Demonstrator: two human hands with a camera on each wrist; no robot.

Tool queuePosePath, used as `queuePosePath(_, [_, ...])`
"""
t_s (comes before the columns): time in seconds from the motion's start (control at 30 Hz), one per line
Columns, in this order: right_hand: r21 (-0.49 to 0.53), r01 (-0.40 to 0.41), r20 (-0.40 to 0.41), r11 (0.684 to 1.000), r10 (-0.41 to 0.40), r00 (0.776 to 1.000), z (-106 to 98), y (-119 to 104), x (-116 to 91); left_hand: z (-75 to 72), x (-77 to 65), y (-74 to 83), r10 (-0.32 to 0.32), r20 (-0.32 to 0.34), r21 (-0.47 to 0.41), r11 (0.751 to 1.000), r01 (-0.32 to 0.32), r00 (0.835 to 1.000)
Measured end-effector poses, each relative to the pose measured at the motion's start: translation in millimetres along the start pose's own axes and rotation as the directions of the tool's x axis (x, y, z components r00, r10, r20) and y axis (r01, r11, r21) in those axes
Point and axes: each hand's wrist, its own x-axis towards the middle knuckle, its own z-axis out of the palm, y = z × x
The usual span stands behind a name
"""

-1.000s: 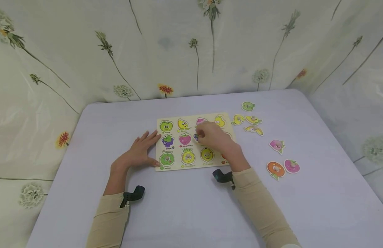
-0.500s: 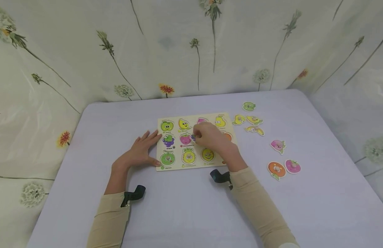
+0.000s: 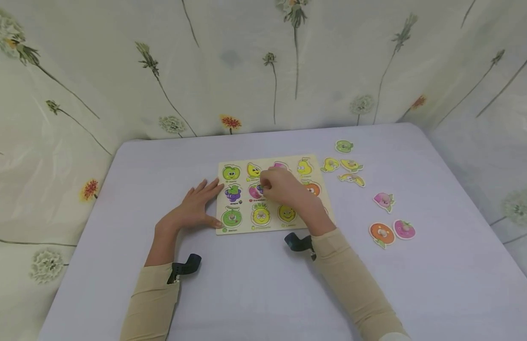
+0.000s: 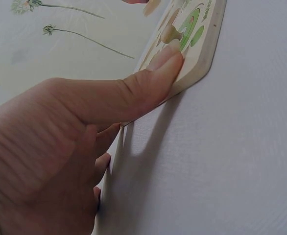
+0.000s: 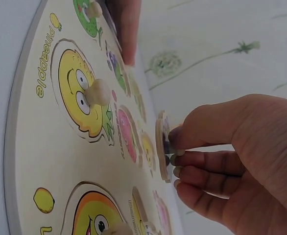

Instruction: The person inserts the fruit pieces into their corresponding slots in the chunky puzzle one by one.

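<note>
A wooden fruit puzzle board (image 3: 242,227) lies on the table. My right hand (image 3: 284,189) pinches a purple grape piece (image 5: 161,147) by its peg, thumb against fingertips, and holds it just above the board over the strawberry picture (image 5: 127,134). My left hand (image 3: 192,208) rests at the board's left edge with spread fingers, its thumb (image 4: 168,63) on the near left corner beside the melon piece (image 3: 231,217). A pineapple piece (image 5: 80,93) and a lemon piece (image 3: 287,213) sit in the front row. The grape slot (image 3: 233,193) shows its printed picture.
Loose pieces lie right of the board: a green apple (image 3: 344,146), several yellow pieces (image 3: 352,165), a pink one (image 3: 384,201), an orange (image 3: 381,234) and a strawberry-like magenta piece (image 3: 404,229). A flowered curtain (image 3: 229,61) hangs behind the table.
My right hand has moved left across the board with the grape piece, from the third column toward the strawberry picture. The left hand has stayed at the board's edge.
</note>
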Motion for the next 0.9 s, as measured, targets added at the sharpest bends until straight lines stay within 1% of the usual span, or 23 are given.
queuePosePath(0.3, [-0.005, 0.038, 0.026, 0.999, -0.038, 0.999, 2.7, -6.6, 5.6, 0.4, 0.1, -1.4, -0.003, -0.001, -0.006, 1.000, 0.003, 1.000])
queuePosePath(0.6, [0.008, 0.075, 0.027, 0.997, -0.075, 0.997, 9.3, -12.2, 11.8, -0.3, 1.6, -1.2, -0.015, 0.003, 0.006, 1.000, 0.015, 1.000])
queuePosePath(0.9, [0.024, 0.051, 0.049, 0.998, -0.052, 0.997, 14.4, -18.8, 14.0, -2.2, -0.3, -0.7, 0.006, -0.005, -0.005, 1.000, -0.006, 1.000])
